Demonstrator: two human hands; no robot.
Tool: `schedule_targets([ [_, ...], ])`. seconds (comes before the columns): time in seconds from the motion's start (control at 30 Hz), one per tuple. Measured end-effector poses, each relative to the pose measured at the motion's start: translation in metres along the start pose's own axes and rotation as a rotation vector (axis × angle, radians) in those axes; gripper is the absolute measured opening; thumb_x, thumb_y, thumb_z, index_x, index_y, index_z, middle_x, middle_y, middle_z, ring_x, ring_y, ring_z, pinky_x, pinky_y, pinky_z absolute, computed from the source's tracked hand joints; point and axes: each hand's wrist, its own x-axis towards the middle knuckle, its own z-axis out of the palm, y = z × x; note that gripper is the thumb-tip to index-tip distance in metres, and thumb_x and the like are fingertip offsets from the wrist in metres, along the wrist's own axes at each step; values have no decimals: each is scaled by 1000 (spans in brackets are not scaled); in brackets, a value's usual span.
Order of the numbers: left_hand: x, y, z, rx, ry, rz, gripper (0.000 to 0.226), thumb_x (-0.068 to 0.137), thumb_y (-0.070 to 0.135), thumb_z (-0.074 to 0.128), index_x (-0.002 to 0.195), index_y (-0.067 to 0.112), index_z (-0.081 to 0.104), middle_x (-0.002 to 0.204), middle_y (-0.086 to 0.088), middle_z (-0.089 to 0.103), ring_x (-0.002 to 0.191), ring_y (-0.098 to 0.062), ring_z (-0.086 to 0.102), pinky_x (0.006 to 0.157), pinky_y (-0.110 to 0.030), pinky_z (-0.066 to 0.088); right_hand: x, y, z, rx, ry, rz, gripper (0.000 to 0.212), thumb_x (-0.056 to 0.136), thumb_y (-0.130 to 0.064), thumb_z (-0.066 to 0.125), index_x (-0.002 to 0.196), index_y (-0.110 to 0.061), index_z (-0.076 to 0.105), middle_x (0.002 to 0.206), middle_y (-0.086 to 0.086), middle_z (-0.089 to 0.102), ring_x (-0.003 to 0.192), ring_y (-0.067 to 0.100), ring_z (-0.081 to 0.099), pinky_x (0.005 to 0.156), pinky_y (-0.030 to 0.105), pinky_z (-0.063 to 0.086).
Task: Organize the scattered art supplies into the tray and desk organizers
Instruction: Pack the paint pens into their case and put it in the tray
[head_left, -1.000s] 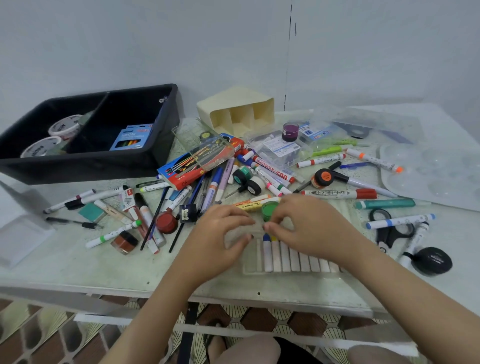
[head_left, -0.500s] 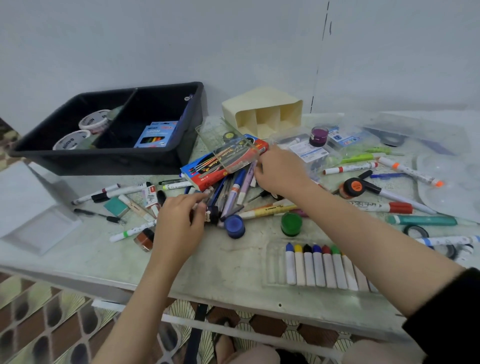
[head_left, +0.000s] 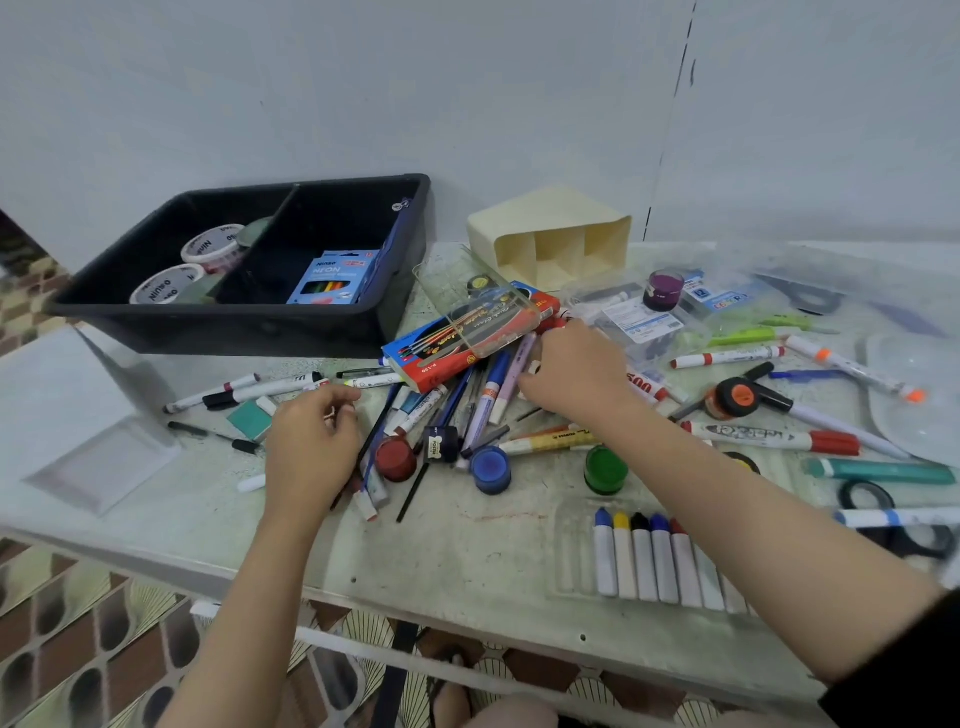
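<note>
While pens and markers (head_left: 485, 402) lie heaped at mid-table (head_left: 467, 556), a person's right hand (head_left: 576, 374) sits on the heap's right edge. Its fingers are curled down among the barrels, and whether they grip one cannot be told. The left hand (head_left: 311, 447) rests at the heap's left edge with fingers loosely curled and the thumb near the index finger; whether it pinches anything is unclear. Red (head_left: 396, 460), blue (head_left: 491, 467) and green (head_left: 605, 470) paint pots stand between the two forearms, just in front of the heap. A red brush box (head_left: 431, 364) lies tilted just beyond the right hand. The black tray (head_left: 234, 325) stands beyond the left hand, with tape rolls (head_left: 166, 283) in its left compartment and a blue neon box (head_left: 332, 278) in its right. The cream desk organizer (head_left: 550, 228) lies on its side beyond the right hand, well apart from it.
</note>
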Motion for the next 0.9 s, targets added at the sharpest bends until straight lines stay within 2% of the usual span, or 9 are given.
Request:
schedule_targets([
  [0.07, 1, -5, -2, 2, 5, -35, 22, 89, 6, 52, 99, 15, 70, 101, -2, 66, 100, -21, 55, 80, -30, 39, -3, 1, 3, -8, 40, 2, 17, 85, -35, 55, 80, -19, 53, 97, 7, 54, 94, 26, 56, 64, 29, 33],
  [0.13, 1, -9, -3, -4, 7, -45, 22, 90, 8, 52, 101, 16, 69, 103, -1, 66, 101, -20, 55, 81, -30, 39, -4, 2, 5, -11, 33, -5, 22, 86, -35, 54, 95, -18, 62, 103, 9, 53, 98, 27, 53, 67, 29, 33],
  [0.27, -2, -12, -5, -31, 25, 2, 22, 89, 6, 53, 100, 14, 70, 102, -1, 68, 101, -19, 55, 83, -28, 39, -4, 4, 3, 82, -21, 19, 32, 83, -37, 59, 114, -28, 63, 113, 11, 49, 106, 30, 49, 78, 34, 40],
  [0.37, -4, -10, -9, -99, 68, 39, 23, 89, 4, 52, 99, 16, 70, 98, 5, 66, 98, -13, 54, 83, -25, 39, -4, 4, 1, 99, 17, 37, 25, 81, -36, 62, 105, -30, 65, 111, 9, 48, 104, 29, 50, 77, 32, 36],
  [0.53, 0, -10, -20, -274, 123, -40, 28, 90, 4, 50, 92, 26, 67, 86, 21, 62, 80, 13, 54, 67, 2, 35, -8, 4, 5, -23, 76, -5, 22, 80, -39, 65, 96, -24, 67, 106, 7, 47, 102, 27, 46, 80, 34, 35],
  [0.63, 1, -15, -25, -277, 151, -57, 27, 89, 1, 50, 93, 22, 66, 85, 21, 60, 78, 20, 52, 64, 5, 33, -9, 4, 7, -19, 141, 5, 24, 83, -39, 60, 92, -19, 69, 107, 6, 49, 102, 24, 45, 83, 34, 35],
  [0.73, -3, -23, -28, -274, 132, -57, 23, 89, 2, 53, 95, 18, 68, 87, 13, 63, 80, 13, 55, 69, 1, 37, -10, 4, 5, 11, 133, 0, 28, 82, -44, 57, 90, -21, 70, 116, 5, 49, 109, 25, 44, 91, 38, 32],
  [0.8, -7, -28, -28, -267, 85, -51, 19, 88, 5, 57, 95, 19, 69, 91, 8, 66, 85, 1, 58, 76, -12, 41, -12, 4, 2, 45, 84, -39, 23, 78, -45, 59, 83, -24, 68, 120, 3, 49, 112, 26, 43, 95, 39, 28],
  [0.9, -14, -33, -27, -235, 58, -34, 21, 86, 7, 59, 88, 26, 68, 88, 17, 65, 88, 0, 54, 77, -12, 36, -19, 7, -4, 117, 14, -117, 11, 74, -42, 63, 74, -31, 62, 118, -3, 49, 114, 20, 42, 95, 38, 23],
])
